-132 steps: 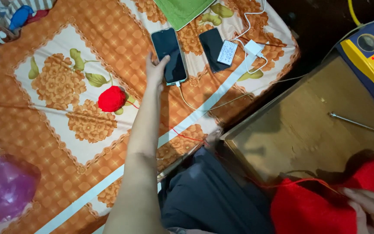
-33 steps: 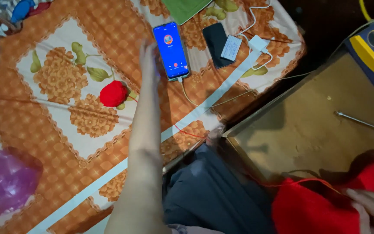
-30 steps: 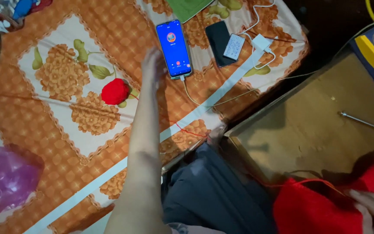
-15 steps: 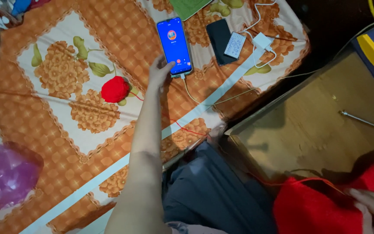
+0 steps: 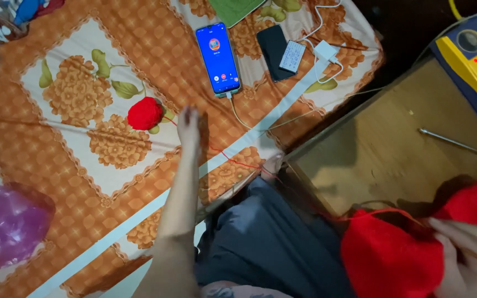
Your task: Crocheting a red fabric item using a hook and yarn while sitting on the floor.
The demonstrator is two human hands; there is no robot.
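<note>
Since half a second ago the left hand (image 5: 189, 124) has drawn back from the lit blue-screened phone (image 5: 218, 59), which now lies well beyond its fingertips. Largest first: a pink plastic bag (image 5: 6, 229) sits far to its left, a red yarn ball (image 5: 144, 113) just beside it. It hovers flat, fingers extended and empty, while the right hand (image 5: 465, 259) pinches red knitting (image 5: 393, 259).

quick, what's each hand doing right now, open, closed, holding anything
Left hand: open, holding nothing, over the orange bedsheet near the red yarn ball.
Right hand: closed on the red knitted fabric.
</note>
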